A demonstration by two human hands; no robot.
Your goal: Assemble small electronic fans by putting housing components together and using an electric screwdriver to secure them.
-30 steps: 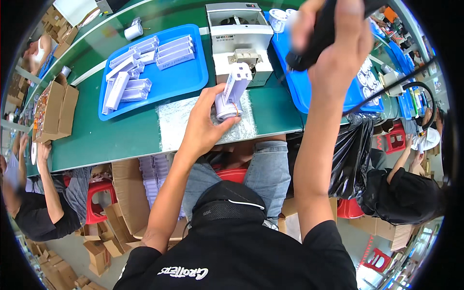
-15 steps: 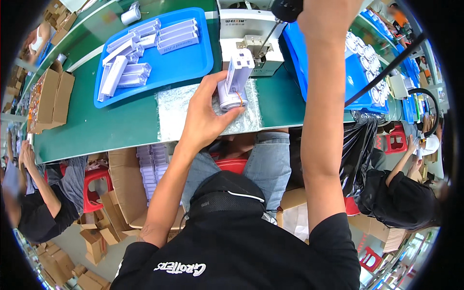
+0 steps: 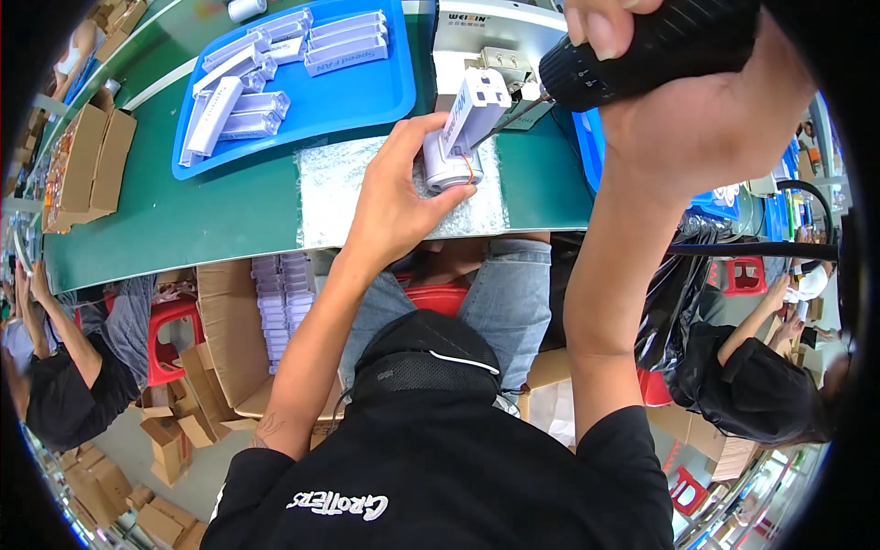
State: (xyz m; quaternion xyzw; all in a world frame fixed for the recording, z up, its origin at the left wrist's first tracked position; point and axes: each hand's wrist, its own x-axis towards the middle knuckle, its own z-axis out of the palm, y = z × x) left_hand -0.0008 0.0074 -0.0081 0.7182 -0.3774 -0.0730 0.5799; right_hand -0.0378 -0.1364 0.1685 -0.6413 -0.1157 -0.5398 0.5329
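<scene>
My left hand (image 3: pixel 394 192) is closed round a white plastic housing (image 3: pixel 453 170), thumb and fingers on its round base. A tall channel-shaped part stands up from that base, and a thin orange wire crosses its side. My right hand (image 3: pixel 697 137) grips a black power screwdriver (image 3: pixel 655 57) at the upper right. Its long thin bit slants down to the left, reaching to the foot of the upright part. Whether the tip touches a screw is too small to tell. Under the housing lies a sheet of clear bubble wrap (image 3: pixel 332 206) on the green table (image 3: pixel 128 220).
A blue tray (image 3: pixel 367 110) with several white plastic parts stands at left. Behind the housing is a white machine (image 3: pixel 467 46). More blue trays are at right, partly hidden by my arm. A cardboard box (image 3: pixel 96 174) sits far left. People work on both sides.
My right hand has tilted the screwdriver, which now lies more level, and its bit has come down to the housing. The left hand still holds the housing, turned slightly.
</scene>
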